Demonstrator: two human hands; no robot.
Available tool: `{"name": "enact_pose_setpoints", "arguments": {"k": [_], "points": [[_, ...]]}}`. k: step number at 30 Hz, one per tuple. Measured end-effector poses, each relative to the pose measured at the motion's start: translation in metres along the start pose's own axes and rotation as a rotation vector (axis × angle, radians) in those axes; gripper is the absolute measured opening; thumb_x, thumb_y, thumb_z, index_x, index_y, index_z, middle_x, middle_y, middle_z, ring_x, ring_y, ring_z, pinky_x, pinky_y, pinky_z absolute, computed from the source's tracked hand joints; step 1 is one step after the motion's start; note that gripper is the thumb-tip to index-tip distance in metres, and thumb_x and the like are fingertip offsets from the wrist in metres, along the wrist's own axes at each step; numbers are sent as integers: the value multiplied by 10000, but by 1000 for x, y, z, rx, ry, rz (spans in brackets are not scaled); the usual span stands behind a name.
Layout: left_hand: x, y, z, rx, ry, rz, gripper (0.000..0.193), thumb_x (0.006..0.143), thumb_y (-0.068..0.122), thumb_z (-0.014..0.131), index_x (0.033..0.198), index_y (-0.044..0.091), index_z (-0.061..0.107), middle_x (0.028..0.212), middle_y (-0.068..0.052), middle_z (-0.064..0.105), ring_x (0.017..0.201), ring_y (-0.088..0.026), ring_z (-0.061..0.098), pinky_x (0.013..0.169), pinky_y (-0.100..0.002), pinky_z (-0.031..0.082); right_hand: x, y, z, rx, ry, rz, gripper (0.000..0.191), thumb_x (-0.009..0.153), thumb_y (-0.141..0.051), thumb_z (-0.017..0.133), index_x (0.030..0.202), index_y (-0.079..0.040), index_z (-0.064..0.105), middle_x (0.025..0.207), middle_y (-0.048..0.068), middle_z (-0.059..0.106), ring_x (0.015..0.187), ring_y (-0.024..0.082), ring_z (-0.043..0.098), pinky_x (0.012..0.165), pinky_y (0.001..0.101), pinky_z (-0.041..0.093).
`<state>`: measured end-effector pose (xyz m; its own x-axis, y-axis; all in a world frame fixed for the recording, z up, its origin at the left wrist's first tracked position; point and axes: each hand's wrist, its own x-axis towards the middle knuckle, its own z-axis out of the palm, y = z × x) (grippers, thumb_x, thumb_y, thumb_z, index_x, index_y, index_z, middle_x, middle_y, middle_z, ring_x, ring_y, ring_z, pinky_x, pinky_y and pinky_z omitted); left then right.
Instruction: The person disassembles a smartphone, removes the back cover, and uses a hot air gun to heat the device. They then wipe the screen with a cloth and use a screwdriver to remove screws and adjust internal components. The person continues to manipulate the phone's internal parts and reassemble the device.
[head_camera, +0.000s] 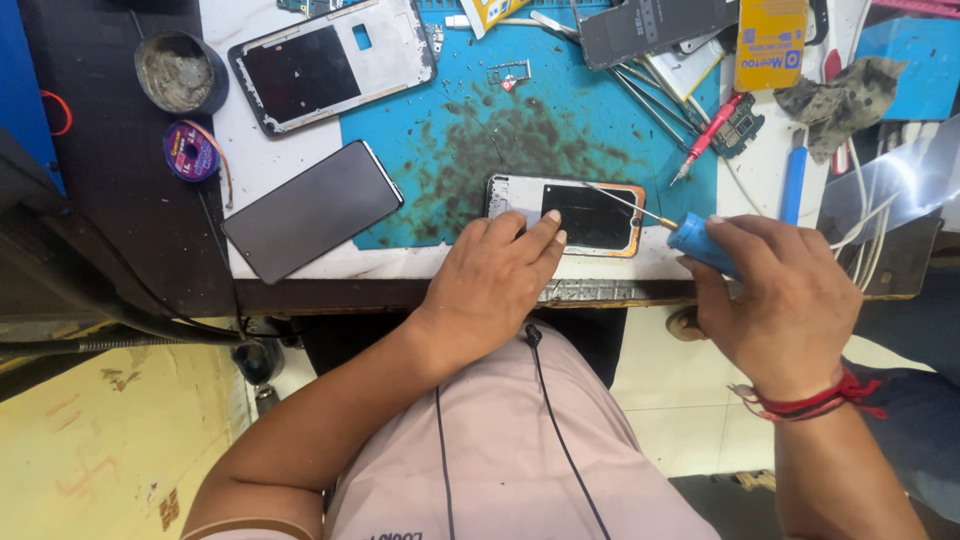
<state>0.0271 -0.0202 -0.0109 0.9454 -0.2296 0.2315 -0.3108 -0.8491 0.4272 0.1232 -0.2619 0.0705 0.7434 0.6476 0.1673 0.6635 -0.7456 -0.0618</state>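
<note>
Head view shows an opened phone frame (566, 214), with an orange-rimmed edge and a dark inner panel, lying flat at the near edge of a stained blue work mat (470, 130), close to the table's front. The left hand (492, 280) rests on the frame's near left part, fingers spread loosely and pressing down on it, with two fingertips on the dark panel. The right hand (780, 300) is closed around the blue handle of a soldering iron (690, 240), whose thin metal tip slants left and far over the frame's right end; whether the tip touches the frame cannot be told. A red thread band circles the right wrist. Left of the frame, partly off the mat on the white tabletop, a dark phone screen (312, 210) lies at a slant. Farther away on the left sits a second, larger phone frame (335, 65) with a black panel. On the dark surface at the far left stand a round tin of grey paste (178, 72) and, just near of it, a small purple spool of wick (192, 152). On the far right of the mat lie a red-handled screwdriver (710, 135), metal tweezers (650, 90) and a small circuit board (742, 125), with a blue-handled tool (793, 180) and a crumpled cloth (840, 100) beyond them to the right.
</note>
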Motion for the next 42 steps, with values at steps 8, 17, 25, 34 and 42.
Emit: {"name": "enact_pose_setpoints", "arguments": {"k": [8,17,25,34,42], "points": [[-1,2,2,24,0,1,434,858,136,603,1263,9,694,1416,-109,615,1095,-234,567,891,-360,465,-1,-1,8,41,-21,4,342,864,-183,846,1184,-120,744,1123,44,718,983,258,677,823,349,537],[-2,2,0,20,11,1,427,868,133,603,1262,-2,693,1414,-116,619,1082,-238,567,886,-359,465,14,-28,20,103,-43,-43,353,846,-169,835,1182,-114,745,1137,52,719,947,278,668,767,382,533],[-1,2,2,24,20,2,416,870,135,604,1251,-8,693,1410,-131,619,1089,-245,566,879,-359,465,9,-27,-11,8,-43,23,332,870,-180,823,1187,-124,740,1130,50,718,996,292,678,826,387,539],[-1,2,0,38,15,11,433,862,143,598,1256,-9,692,1405,-124,618,1070,-244,562,884,-357,462,6,-33,-12,5,-56,41,306,896,-190,827,1188,-136,751,1084,37,722,960,266,683,846,380,541],[-2,2,3,50,23,17,422,871,164,604,1247,-3,697,1409,-130,618,1081,-241,564,877,-358,465,10,-42,0,15,-44,35,326,872,-186,842,1179,-122,755,1121,45,723,966,277,678,808,373,541]]}}
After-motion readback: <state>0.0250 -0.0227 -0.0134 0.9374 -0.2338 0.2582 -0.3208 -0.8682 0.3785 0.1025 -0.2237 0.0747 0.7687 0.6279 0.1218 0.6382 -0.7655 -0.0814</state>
